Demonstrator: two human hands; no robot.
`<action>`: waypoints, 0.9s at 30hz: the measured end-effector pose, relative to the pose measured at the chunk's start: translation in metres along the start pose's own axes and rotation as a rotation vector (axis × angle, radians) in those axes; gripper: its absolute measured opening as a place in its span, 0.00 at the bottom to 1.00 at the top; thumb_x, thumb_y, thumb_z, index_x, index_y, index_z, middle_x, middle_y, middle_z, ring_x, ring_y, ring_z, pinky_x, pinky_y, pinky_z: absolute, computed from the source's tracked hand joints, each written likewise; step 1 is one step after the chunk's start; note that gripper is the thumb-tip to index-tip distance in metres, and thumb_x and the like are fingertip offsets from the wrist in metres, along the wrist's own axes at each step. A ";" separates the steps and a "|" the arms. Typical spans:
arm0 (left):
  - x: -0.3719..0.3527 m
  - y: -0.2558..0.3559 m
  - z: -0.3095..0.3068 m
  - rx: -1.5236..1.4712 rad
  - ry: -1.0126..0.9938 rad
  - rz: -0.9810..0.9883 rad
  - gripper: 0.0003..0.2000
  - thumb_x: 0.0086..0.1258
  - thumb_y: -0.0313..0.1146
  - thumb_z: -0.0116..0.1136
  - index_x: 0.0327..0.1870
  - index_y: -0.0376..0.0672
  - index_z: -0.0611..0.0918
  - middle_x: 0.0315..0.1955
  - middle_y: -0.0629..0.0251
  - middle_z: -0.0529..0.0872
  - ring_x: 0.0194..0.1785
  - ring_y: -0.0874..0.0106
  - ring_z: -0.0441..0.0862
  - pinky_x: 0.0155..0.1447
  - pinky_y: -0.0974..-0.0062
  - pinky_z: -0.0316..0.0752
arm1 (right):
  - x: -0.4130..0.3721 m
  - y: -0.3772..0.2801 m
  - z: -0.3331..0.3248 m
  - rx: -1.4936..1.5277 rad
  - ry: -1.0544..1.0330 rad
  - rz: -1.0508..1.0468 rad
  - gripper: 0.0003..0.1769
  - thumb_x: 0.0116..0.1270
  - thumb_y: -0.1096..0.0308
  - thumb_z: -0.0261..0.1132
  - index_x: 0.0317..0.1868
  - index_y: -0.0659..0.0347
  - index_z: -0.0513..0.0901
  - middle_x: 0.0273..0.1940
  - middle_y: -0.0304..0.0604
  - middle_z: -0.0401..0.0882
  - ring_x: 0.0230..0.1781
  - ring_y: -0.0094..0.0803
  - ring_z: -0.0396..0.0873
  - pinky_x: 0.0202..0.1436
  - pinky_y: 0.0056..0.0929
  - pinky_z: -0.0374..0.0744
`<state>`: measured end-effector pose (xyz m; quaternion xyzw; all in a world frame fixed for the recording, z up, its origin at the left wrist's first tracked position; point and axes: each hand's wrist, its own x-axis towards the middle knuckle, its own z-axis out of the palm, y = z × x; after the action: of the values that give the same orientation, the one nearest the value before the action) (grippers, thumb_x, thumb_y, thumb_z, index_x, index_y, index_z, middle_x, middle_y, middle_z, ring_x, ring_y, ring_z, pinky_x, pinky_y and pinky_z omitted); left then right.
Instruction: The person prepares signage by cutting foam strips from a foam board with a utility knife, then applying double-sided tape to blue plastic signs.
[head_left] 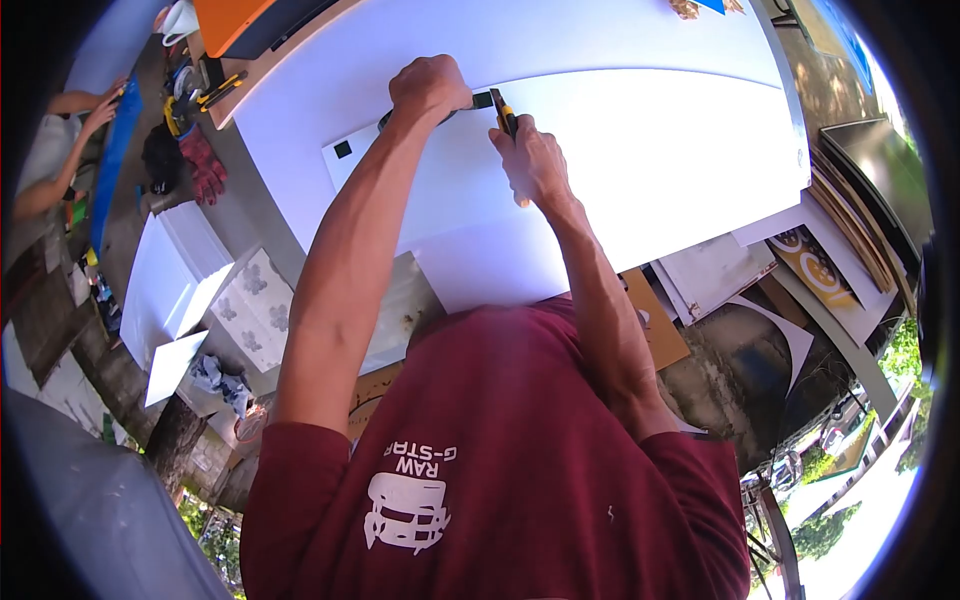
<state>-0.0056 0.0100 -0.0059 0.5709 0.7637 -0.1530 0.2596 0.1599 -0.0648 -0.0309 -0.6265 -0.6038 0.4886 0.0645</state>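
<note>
A white board (680, 140) lies across the white table surface, with a small black square (343, 149) near its left end. My left hand (430, 85) is closed over a dark, rounded thing that looks like a roll of black tape, mostly hidden under the fist. From it a short black strip (483, 100) sticks out to the right. My right hand (535, 162) grips a yellow-and-black utility knife (509, 120), its tip right at the end of the strip.
An orange panel (238, 22) is at the upper left, near another yellow-and-black cutter (222, 91). A red glove (203, 165) hangs beside the table. Further left, another person's hands (105, 108) hold a blue strip (115, 170). Stacked boards (850, 215) stand at the right.
</note>
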 end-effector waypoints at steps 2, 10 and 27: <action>0.001 0.001 -0.003 -0.011 -0.019 -0.016 0.18 0.56 0.45 0.73 0.41 0.41 0.89 0.30 0.61 0.90 0.40 0.63 0.88 0.48 0.62 0.81 | -0.002 -0.003 0.007 -0.028 0.004 0.027 0.23 0.77 0.52 0.56 0.44 0.68 0.72 0.28 0.60 0.84 0.31 0.58 0.85 0.38 0.53 0.80; 0.002 0.002 0.000 0.010 0.002 -0.028 0.17 0.56 0.44 0.73 0.41 0.41 0.89 0.30 0.61 0.90 0.40 0.63 0.88 0.49 0.62 0.81 | 0.012 -0.008 0.020 -0.262 0.011 -0.048 0.22 0.80 0.53 0.49 0.47 0.69 0.73 0.24 0.54 0.83 0.19 0.46 0.84 0.35 0.43 0.83; 0.012 -0.006 0.010 0.013 0.083 0.011 0.13 0.56 0.42 0.71 0.35 0.42 0.89 0.21 0.64 0.86 0.32 0.64 0.86 0.43 0.63 0.80 | -0.010 -0.011 0.012 -0.343 -0.071 -0.003 0.20 0.76 0.58 0.54 0.48 0.71 0.76 0.32 0.58 0.85 0.36 0.52 0.86 0.44 0.50 0.80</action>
<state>-0.0116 0.0128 -0.0213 0.5826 0.7696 -0.1327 0.2252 0.1455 -0.0759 -0.0245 -0.6099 -0.6810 0.4002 -0.0643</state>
